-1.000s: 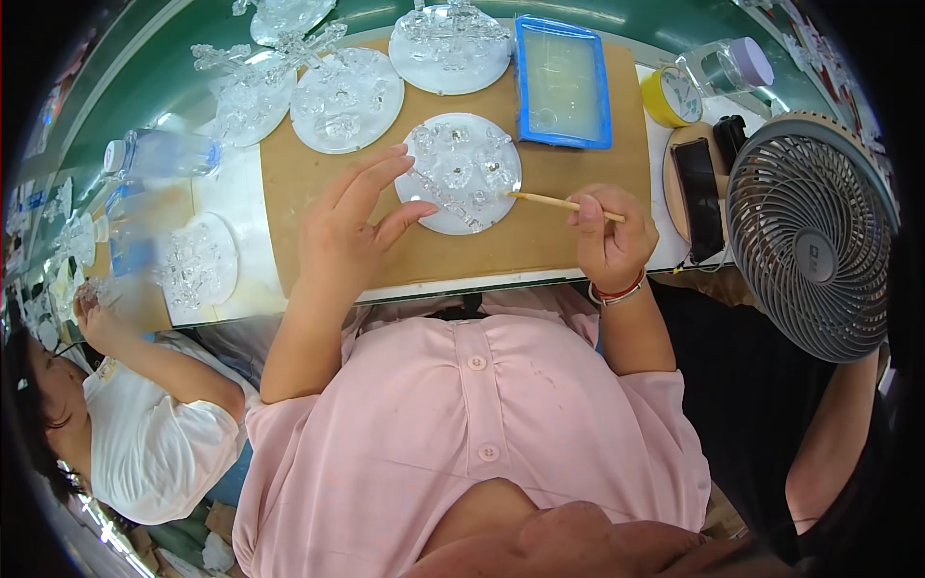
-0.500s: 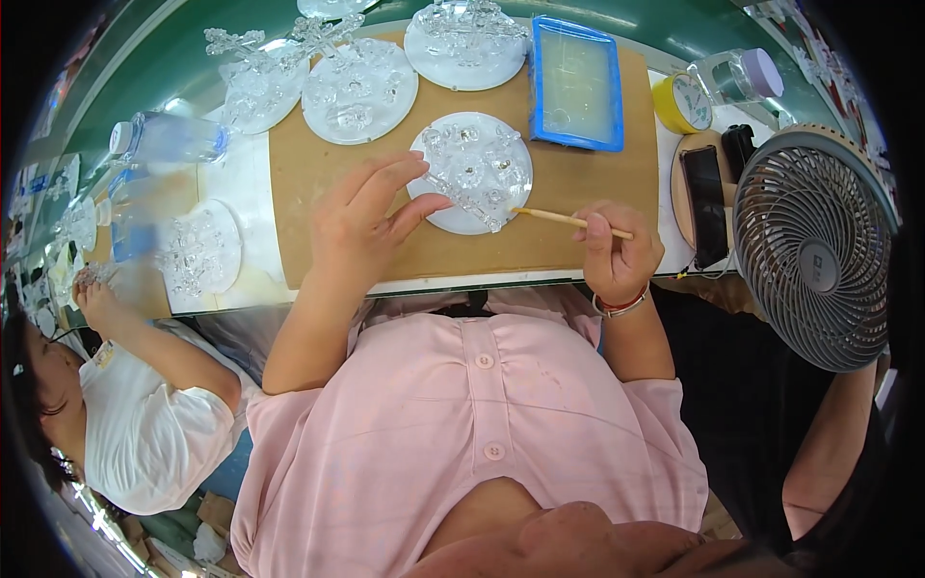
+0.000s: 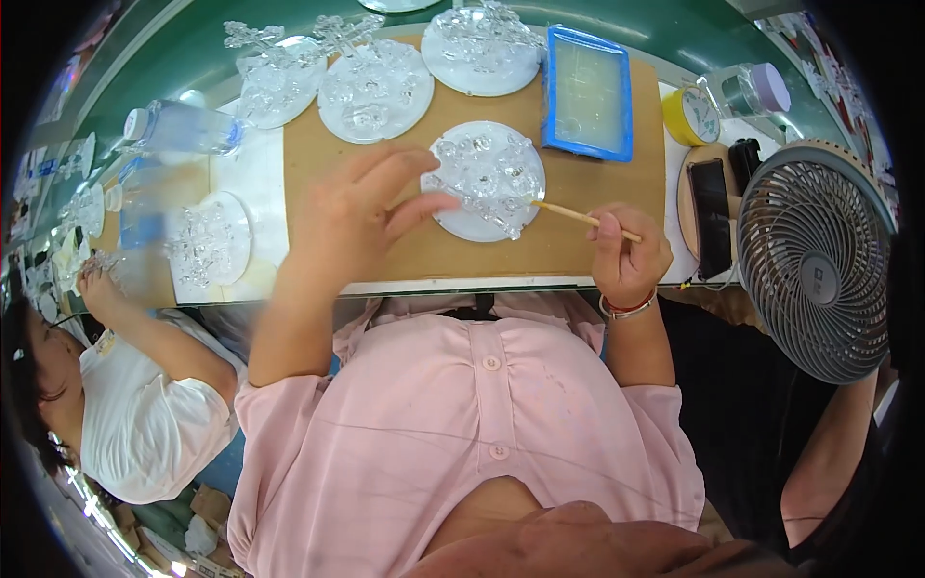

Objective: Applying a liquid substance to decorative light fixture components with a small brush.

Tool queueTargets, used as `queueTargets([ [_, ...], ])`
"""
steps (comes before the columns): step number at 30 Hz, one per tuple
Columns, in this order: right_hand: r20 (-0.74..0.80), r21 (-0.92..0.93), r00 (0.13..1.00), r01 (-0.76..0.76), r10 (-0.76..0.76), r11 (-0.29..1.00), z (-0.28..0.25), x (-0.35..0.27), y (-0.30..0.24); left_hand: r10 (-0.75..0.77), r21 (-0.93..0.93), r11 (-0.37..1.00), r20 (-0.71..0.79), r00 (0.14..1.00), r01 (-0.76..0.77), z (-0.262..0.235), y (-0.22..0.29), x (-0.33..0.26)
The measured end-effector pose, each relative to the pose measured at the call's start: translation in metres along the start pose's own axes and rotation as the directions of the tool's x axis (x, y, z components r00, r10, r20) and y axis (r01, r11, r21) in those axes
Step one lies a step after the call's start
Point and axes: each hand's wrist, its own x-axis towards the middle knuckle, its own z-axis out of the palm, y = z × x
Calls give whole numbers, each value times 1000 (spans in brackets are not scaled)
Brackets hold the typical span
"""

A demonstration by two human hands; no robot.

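While the white disc [image 3: 472, 230] was laid on the brown board [image 3: 462, 263], a wooden stick [image 3: 580, 216] was grasped at its right edge by the right hand [image 3: 631, 252]; beside it, the left hand [image 3: 361, 207], blurred, was held with thumb and fingers parted

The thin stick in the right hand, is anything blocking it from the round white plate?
Nothing visible does. The right hand holds the thin stick, whose tip is at the right edge of the white plate; whether they touch is unclear. The left hand is by the plate's left side, not between them.
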Motion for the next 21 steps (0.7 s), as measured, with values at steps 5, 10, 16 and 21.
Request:
queueTargets([
  [5,20,74,1000,21,-23,997,0,-4,-1,-31,48,998,-113,993,37,-34,-3,53],
  [10,9,14,999,-43,43,999,1,-5,0,-150,-88,986,-143,978,139,-45,25,108],
  [16,-11,113,999,-33,35,993,-1,-5,1,69,-124,991,132,989,-53,-29,3,82],
  [21,-34,175,994,-99,106,980,-7,-5,-1,106,-56,994,322,941,-93,-21,-7,42],
])
